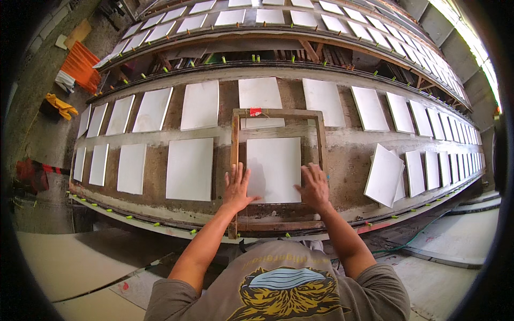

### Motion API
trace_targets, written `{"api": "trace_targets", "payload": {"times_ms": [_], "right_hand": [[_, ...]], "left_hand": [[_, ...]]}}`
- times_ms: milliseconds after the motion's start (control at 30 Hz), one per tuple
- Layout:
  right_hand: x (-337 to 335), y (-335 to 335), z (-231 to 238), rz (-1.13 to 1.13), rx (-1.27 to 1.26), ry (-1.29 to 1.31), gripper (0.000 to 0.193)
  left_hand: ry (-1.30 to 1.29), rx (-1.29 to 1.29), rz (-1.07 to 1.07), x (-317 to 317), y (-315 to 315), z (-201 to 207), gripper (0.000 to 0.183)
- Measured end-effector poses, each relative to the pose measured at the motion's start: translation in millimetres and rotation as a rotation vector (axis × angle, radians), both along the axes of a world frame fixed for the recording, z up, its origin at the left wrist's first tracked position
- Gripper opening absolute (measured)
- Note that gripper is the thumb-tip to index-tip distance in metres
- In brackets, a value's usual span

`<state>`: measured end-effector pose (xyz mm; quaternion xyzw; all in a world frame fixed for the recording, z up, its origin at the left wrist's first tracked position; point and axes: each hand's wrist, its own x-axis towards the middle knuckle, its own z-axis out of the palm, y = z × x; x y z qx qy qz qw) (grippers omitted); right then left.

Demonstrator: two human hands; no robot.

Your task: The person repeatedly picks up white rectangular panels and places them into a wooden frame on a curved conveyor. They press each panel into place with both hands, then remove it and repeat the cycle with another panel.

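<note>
A wooden frame (321,139) with a red patch on its far bar lies on the long table in front of me. Inside it is a white rectangular sheet (274,166); whether mesh spans the frame I cannot tell. My left hand (236,188) is open, fingers spread, over the frame's left bar, its thumb reaching over the sheet's near left corner. At the sheet's right edge, my right hand (314,187) is also open, by the frame's right bar, thumb pointing inward. Neither hand holds anything. The far bar crosses another white sheet (259,93).
Several white sheets lie in two rows along the table, including one (189,169) left of the frame. On the right, a tilted sheet (383,174) overlaps another. Green clips (288,235) line the near rail. Beyond stands another sheet-covered table (230,17). Orange cloth (81,68) lies far left.
</note>
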<state>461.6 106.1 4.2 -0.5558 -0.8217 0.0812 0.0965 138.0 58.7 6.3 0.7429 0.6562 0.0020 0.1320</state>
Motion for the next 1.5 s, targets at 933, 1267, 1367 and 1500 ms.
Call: {"api": "trace_targets", "payload": {"times_ms": [933, 1267, 1367, 1500], "right_hand": [[53, 23, -42, -0.518, -0.283, 0.338, 0.073], [92, 39, 24, -0.506, -0.276, 0.381, 0.073], [123, 42, 41, -0.509, -0.275, 0.357, 0.072], [170, 38, 20, -0.493, -0.266, 0.377, 0.073]], "left_hand": [[-0.347, -0.070, 0.598, -37, -32, -39, 0.085], [-0.497, 0.045, 0.580, 15, -26, 38, 0.087], [-0.537, 0.127, 0.555, 49, -29, 15, 0.070], [-0.658, 0.051, 0.528, 84, -27, -2, 0.065]]}}
